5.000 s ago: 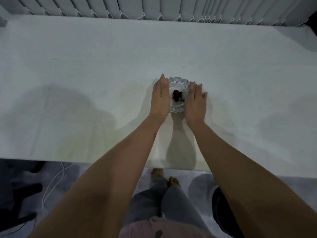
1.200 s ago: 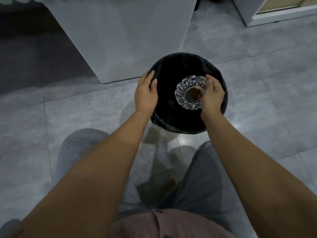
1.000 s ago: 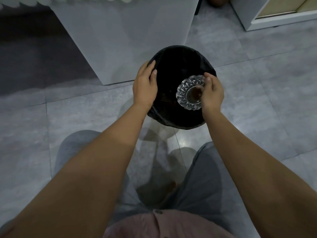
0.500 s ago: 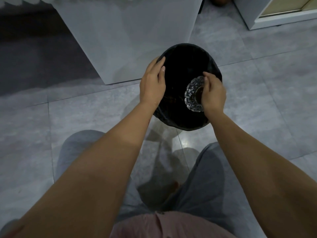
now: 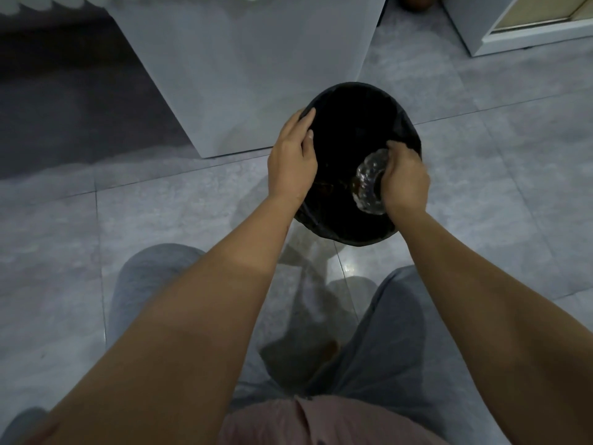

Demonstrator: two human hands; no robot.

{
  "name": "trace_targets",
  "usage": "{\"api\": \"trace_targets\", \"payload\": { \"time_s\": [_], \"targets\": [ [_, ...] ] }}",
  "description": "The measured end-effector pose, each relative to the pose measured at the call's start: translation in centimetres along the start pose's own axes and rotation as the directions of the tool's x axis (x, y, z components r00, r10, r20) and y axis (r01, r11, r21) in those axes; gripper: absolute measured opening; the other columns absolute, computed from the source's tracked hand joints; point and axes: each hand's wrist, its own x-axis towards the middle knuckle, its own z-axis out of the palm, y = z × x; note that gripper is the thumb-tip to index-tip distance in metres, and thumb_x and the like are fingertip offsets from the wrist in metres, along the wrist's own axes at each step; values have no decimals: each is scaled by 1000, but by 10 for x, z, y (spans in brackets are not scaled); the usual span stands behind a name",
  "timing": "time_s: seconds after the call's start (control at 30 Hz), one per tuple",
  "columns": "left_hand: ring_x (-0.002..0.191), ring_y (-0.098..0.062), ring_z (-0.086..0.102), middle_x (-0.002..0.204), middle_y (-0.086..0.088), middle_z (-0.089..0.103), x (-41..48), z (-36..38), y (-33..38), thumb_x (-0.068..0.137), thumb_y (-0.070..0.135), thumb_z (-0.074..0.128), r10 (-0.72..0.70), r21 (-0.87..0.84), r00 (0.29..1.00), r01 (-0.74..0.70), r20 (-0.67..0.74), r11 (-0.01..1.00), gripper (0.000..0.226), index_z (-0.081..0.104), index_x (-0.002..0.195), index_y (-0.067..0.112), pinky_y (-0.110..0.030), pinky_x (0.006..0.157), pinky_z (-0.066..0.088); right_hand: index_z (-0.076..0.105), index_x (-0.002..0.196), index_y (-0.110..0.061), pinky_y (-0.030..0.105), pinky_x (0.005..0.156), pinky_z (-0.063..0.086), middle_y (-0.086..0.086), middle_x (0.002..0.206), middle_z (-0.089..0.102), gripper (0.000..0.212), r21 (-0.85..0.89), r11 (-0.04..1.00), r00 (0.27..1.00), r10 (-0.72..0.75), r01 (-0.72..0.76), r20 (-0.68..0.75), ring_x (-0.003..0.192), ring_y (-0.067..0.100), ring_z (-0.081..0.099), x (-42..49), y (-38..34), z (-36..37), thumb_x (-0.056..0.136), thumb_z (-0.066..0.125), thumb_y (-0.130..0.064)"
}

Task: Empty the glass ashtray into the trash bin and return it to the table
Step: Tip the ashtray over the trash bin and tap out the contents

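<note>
A round trash bin (image 5: 349, 97) lined with a black bag stands on the grey tiled floor in front of me. My left hand (image 5: 292, 159) grips its left rim. My right hand (image 5: 405, 178) holds the cut-glass ashtray (image 5: 369, 181) over the bin's right side, tipped on edge with its opening turned left into the bin. A brownish smear shows at the ashtray's left edge. The bin's inside is too dark to see.
A pale table side panel (image 5: 250, 65) stands just behind the bin. A white cabinet (image 5: 519, 24) sits at the far right. My knees in grey trousers (image 5: 394, 332) are below the bin, on the tiled floor (image 5: 513, 187).
The ashtray has turned from facing up to on edge, opening towards the bin. My left hand slid further along the bin's rim. Five seconds ago the ashtray stood on the table.
</note>
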Motion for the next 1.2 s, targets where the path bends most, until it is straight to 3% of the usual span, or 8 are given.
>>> {"api": "trace_targets", "payload": {
  "time_s": [0.07,0.23,0.37,0.53,0.77,0.97,1.1,1.2],
  "targets": [
    [136,-12,42,149,-3,47,-1,0,1,101,12,43,4,1,1000,-4,2,1000,40,52,140,18,15,89,14,46,142,-13,46,102,43,17,140,53,42,-92,995,996,39,-32,79,120,41,56,-1,4,0,102,33,-9],
    [137,-13,42,149,-3,47,-4,-1,-1,101,11,43,4,1,1000,-4,-1,1000,41,51,140,17,15,90,15,55,136,-15,38,100,44,15,129,62,37,67,997,995,51,-45,-83,117,34,59,2,-5,-6,104,35,-17],
    [137,-12,40,150,-3,45,-5,-3,-2,101,11,42,-11,1,1000,11,0,1000,41,50,142,17,16,87,14,50,139,-11,46,96,46,21,130,58,41,-90,996,999,23,-20,32,113,43,59,1,-6,-3,100,36,-8],
    [138,-12,39,151,-3,44,-4,-3,-6,101,11,42,-24,0,1000,24,-11,1000,42,48,142,18,16,89,13,53,137,-14,39,98,43,16,131,60,40,21,994,991,112,-110,-77,115,35,60,3,-12,-8,103,32,-13],
    [137,-12,41,150,-3,45,-4,-3,-5,101,9,42,-12,4,1000,12,-9,1000,43,49,142,17,16,89,14,51,138,-10,41,97,45,20,129,60,41,-35,994,994,103,-104,-25,115,40,59,5,-9,-8,100,36,-9],
    [139,-11,39,152,-1,42,-4,-4,-5,101,11,42,-38,4,999,38,-2,999,44,47,143,21,-5,103,22,53,137,-11,41,97,46,18,129,62,41,-18,998,998,58,-58,-11,115,37,60,1,-10,-5,100,35,-9],
    [139,-12,39,152,-2,43,-4,-6,-9,101,12,42,-26,4,1000,26,-7,1000,44,47,143,21,-6,104,22,57,134,-14,36,97,44,14,127,66,37,92,993,994,82,-76,-69,116,32,61,1,-9,-7,104,35,-19],
    [139,-12,39,152,-2,43,-4,-6,-10,101,12,42,-26,-8,1000,26,-2,1000,44,47,143,20,-6,104,22,55,136,-11,42,96,46,18,128,63,38,-2,1000,1000,23,-23,5,114,38,61,-2,-8,-5,102,36,-12]
  ]
}}
